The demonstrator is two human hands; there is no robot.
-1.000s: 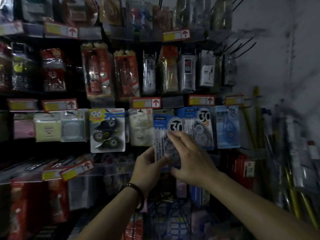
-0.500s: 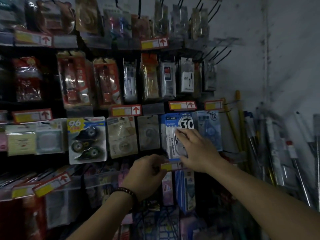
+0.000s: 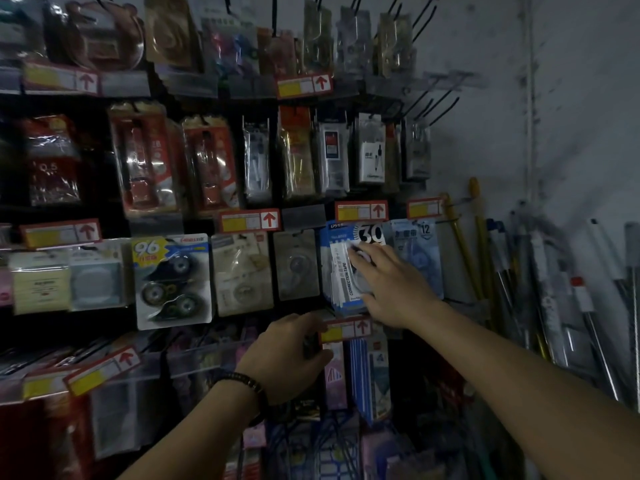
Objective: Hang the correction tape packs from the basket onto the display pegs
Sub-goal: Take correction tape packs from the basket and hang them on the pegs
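A blue correction tape pack (image 3: 341,268) marked "30" hangs on the display in the middle row, right of centre. My right hand (image 3: 391,285) lies on its front with straight, spread fingers. Just below it, my left hand (image 3: 287,355), with a dark bead bracelet on the wrist, curls its fingers and thumb at the left end of a red and yellow price label (image 3: 346,330). Blue wires of the basket (image 3: 329,448) show dimly at the bottom, between my forearms.
A pale blue "12" pack (image 3: 420,258) hangs right of the blue one, and a "96" three-tape pack (image 3: 171,278) further left. Bare black pegs (image 3: 433,102) stick out at the upper right. Yellow and grey poles (image 3: 481,244) lean on the wall at right.
My left hand left the blue pack and dropped to the price label below. My right hand stayed on the pack, which now hangs flat. The view shifted right and up.
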